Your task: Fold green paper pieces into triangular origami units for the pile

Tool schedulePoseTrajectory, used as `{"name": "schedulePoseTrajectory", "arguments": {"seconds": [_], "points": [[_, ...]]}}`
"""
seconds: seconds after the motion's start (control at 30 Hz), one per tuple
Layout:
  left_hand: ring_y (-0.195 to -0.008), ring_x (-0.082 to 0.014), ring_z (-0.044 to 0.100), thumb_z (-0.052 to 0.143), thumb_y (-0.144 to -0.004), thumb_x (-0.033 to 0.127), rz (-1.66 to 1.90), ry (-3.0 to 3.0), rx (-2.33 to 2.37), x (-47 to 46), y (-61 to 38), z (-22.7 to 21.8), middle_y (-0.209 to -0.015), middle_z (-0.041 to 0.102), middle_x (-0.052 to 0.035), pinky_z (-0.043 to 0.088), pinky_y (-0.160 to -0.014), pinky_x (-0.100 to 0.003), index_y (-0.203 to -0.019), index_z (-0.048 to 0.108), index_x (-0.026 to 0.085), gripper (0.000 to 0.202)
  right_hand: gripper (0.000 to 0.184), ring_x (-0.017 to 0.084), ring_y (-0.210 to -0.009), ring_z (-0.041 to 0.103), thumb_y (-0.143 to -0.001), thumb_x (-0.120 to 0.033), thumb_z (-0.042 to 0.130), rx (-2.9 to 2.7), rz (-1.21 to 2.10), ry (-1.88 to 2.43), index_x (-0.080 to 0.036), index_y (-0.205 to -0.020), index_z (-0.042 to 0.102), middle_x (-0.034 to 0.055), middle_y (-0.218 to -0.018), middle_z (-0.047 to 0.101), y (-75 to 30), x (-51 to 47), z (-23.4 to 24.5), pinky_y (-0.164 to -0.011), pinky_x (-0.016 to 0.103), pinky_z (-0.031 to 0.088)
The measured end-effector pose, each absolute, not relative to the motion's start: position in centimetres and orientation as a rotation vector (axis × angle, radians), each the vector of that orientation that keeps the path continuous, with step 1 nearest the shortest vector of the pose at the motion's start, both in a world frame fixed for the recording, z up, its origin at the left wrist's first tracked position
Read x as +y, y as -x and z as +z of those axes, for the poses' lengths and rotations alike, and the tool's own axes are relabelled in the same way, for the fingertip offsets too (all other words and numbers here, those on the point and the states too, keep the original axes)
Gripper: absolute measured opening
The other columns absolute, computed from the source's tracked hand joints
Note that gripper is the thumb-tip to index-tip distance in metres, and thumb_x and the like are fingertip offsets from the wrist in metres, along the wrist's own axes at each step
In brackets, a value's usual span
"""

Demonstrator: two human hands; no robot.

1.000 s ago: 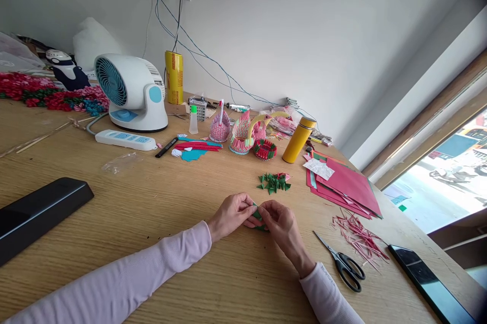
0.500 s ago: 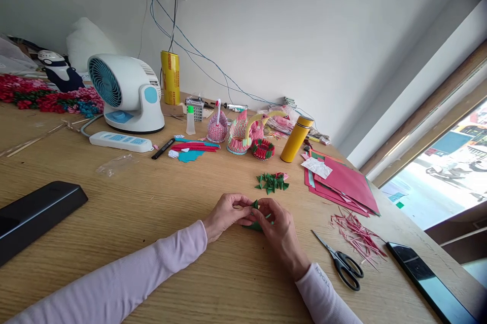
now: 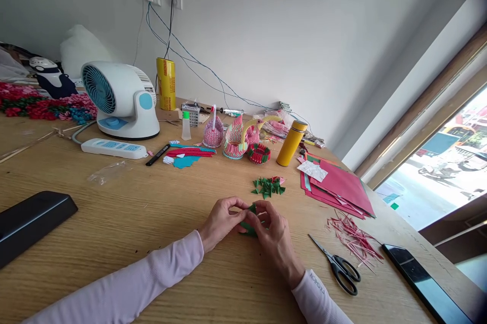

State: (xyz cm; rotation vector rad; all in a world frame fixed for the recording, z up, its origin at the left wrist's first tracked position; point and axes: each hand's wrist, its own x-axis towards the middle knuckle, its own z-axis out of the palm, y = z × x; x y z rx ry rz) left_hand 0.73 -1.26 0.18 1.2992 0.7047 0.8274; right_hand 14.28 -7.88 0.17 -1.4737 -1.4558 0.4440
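- Far left on the wooden counter (image 3: 152,197), here's a long black case (image 3: 38,217), lying well apart from the hands
- Behind it, the white-and-blue fan (image 3: 119,98) stands upright, the power strip (image 3: 114,148) lying just in front of its base
- Moving along, red and blue paper pieces (image 3: 190,153) lie in a loose heap beside a black cutter (image 3: 158,155)
- In comes the left hand (image 3: 224,220) from the near side, thumb and fingers pinched together on the green paper (image 3: 252,208)
- That green paper sits between the two hands at the middle of the counter, its tip poking up, more green below, much of it hidden by fingers
- Just beyond, a small pile of folded green triangles (image 3: 268,188), a touch of pink at its back
- And the right hand (image 3: 277,230) meets the left, its fingertips clamped on the same green paper
- Behind the pile, a yellow flask (image 3: 292,144) stands upright
- On the right, black-handled scissors (image 3: 337,266) lie near red paper strips (image 3: 352,238), a dark phone (image 3: 422,281) beyond them
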Motion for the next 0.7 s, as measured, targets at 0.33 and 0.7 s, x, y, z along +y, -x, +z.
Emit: {"name": "schedulePoseTrajectory", "arguments": {"seconds": [0.33, 0.7], "points": [[-0.062, -0.0168, 0.064, 0.068, -0.069, 0.042, 0.808, -1.288, 0.680, -1.39, -0.73, 0.50, -0.067, 0.063, -0.0035, 0.049, -0.044, -0.021, -0.077, 0.059, 0.011, 0.033, 0.016, 0.014, -0.060, 0.063, -0.085, -0.027, 0.048, -1.476, 0.363, 1.451, -0.019, -0.095, 0.056, 0.0035, -0.078, 0.067, -14.49, -7.59, -0.50, -0.053, 0.021, 0.047], [-0.067, -0.0163, 0.065, 0.067, -0.071, 0.038, 0.822, -1.257, 0.649, -1.24, -0.70, 0.65, -0.073, 0.063, -0.0035, 0.051, -0.049, -0.022, -0.084, 0.057, 0.013, 0.030, 0.041, 0.016, -0.058, 0.061, -0.073, -0.053, 0.063, -1.150, 0.909, 1.335, -0.013, -0.076, 0.063, 0.0037, -0.063, 0.063, -15.24, -7.28, -0.07, -0.047, 0.023, 0.049]]}}
